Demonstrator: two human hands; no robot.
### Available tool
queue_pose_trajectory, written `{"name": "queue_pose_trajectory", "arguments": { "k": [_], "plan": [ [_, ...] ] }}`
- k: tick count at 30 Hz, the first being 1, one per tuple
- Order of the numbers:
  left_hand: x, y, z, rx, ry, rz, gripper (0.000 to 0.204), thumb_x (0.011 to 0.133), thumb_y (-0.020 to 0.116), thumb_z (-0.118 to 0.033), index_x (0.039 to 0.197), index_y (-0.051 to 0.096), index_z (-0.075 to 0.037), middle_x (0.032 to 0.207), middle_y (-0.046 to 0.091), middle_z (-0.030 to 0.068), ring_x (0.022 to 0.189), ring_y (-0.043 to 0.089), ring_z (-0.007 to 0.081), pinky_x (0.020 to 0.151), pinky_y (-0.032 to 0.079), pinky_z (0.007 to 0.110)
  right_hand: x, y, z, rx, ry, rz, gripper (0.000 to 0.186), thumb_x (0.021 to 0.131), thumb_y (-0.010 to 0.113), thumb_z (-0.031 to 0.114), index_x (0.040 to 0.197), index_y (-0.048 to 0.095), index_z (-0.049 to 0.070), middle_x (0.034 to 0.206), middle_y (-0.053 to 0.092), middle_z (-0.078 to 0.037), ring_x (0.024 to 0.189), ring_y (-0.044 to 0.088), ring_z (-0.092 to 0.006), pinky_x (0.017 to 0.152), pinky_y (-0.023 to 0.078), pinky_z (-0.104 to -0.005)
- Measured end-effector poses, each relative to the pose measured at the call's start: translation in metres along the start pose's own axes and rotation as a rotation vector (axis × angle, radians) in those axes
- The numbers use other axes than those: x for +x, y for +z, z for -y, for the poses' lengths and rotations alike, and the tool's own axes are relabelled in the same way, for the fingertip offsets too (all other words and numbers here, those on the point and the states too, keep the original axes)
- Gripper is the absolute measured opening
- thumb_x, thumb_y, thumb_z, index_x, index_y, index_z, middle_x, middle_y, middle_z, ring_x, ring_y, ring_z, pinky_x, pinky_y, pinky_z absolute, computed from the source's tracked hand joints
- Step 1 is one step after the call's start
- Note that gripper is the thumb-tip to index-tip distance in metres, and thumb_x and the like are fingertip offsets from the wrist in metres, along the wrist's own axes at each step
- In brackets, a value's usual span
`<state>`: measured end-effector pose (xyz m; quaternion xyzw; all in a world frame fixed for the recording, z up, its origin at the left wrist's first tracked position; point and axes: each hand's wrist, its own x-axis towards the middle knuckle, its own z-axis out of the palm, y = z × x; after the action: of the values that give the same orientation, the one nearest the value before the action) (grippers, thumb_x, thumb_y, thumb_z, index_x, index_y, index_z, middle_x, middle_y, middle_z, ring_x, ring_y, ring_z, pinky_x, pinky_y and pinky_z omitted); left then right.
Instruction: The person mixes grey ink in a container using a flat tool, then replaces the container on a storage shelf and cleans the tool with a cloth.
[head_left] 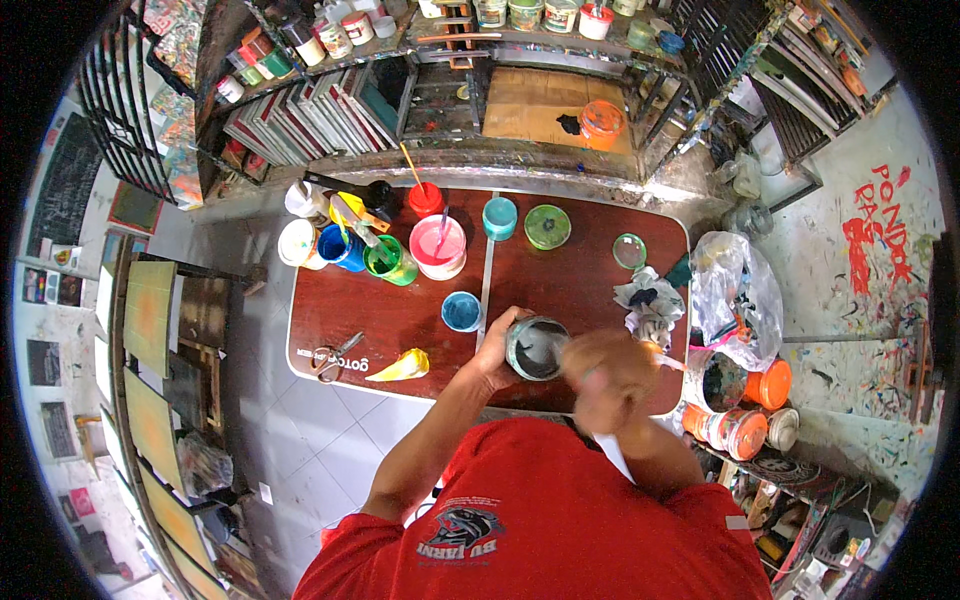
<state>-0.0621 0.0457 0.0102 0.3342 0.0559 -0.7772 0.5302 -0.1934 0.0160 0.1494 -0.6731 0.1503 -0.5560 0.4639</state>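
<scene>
My left hand point(498, 352) is wrapped round the side of an open jar point(537, 349) with a dark inside and grey-white matter in it. The jar is at the table's near edge. Just to its right, my right hand point(610, 382) is smeared by motion. Its fingers look curled, but whether they hold anything does not show. A blue-filled cup point(461, 312) stands to the left of the jar. Farther left lie a yellow piping-bag-like cone point(402, 366) and a pair of scissors point(338, 358).
The brown table point(570, 275) bears tubs of pink point(438, 248), green point(390, 260) and blue paint point(341, 247). A teal jar point(499, 217) and a green-topped jar point(547, 227) stand farther back. Crumpled paper point(650, 305) lies at right, beside plastic bags point(738, 295) and orange-lidded tubs point(768, 385).
</scene>
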Motion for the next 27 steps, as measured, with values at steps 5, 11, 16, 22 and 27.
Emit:
{"name": "queue_pose_trajectory", "arguments": {
  "k": [5, 11, 16, 22, 27],
  "plan": [
    [-0.012, 0.005, -0.026, 0.022, 0.104, 0.041, 0.040, 0.087, 0.044, -0.040, 0.099, 0.063, -0.007, 0.096, 0.067, 0.0100, 0.089, 0.064, 0.0269, 0.085, 0.050, 0.044, -0.027, -0.043, -0.024, 0.069, 0.078, 0.274, 0.031, 0.085, 0.054, 0.033, 0.064, 0.054, 0.012, 0.061, 0.051, 0.000, 0.047, 0.048, -0.0171, 0.045, 0.042, -0.0327],
    [-0.005, -0.002, -0.017, -0.059, 0.001, 0.125, 0.050, 0.087, 0.045, -0.045, 0.107, 0.063, -0.002, 0.099, 0.068, 0.0136, 0.089, 0.065, 0.0284, 0.085, 0.051, 0.043, -0.031, -0.018, -0.008, -0.085, -0.028, 0.275, 0.039, 0.090, 0.047, 0.023, 0.055, 0.040, 0.008, 0.052, 0.044, -0.005, 0.044, 0.043, -0.0218, 0.046, 0.042, -0.0353],
    [-0.003, -0.006, -0.008, 0.067, 0.031, 0.059, 0.039, 0.088, 0.047, -0.037, 0.101, 0.064, -0.005, 0.095, 0.068, 0.0103, 0.088, 0.065, 0.0247, 0.082, 0.052, 0.041, -0.048, -0.045, -0.039, -0.618, 0.056, 0.428, 0.017, 0.082, 0.053, 0.024, 0.069, 0.059, 0.015, 0.073, 0.062, -0.002, 0.060, 0.058, -0.0151, 0.047, 0.044, -0.0320],
    [-0.005, -0.004, -0.027, -0.096, 0.067, 0.101, 0.041, 0.087, 0.047, -0.039, 0.102, 0.064, -0.005, 0.094, 0.068, 0.0116, 0.089, 0.064, 0.0256, 0.083, 0.052, 0.042, -0.013, -0.018, 0.005, 0.179, 0.052, 0.323, 0.019, 0.082, 0.054, 0.021, 0.068, 0.054, 0.008, 0.070, 0.059, -0.003, 0.059, 0.058, -0.0157, 0.049, 0.044, -0.0280],
    [0.004, -0.003, -0.006, -0.077, -0.027, 0.107, 0.038, 0.089, 0.044, -0.038, 0.096, 0.063, -0.007, 0.093, 0.068, 0.0109, 0.085, 0.065, 0.0255, 0.082, 0.053, 0.041, -0.008, -0.007, -0.001, 0.042, -0.078, 0.158, 0.025, 0.080, 0.054, 0.008, 0.059, 0.041, 0.008, 0.055, 0.049, -0.005, 0.044, 0.047, -0.0205, 0.043, 0.041, -0.0324]
  ]
}}
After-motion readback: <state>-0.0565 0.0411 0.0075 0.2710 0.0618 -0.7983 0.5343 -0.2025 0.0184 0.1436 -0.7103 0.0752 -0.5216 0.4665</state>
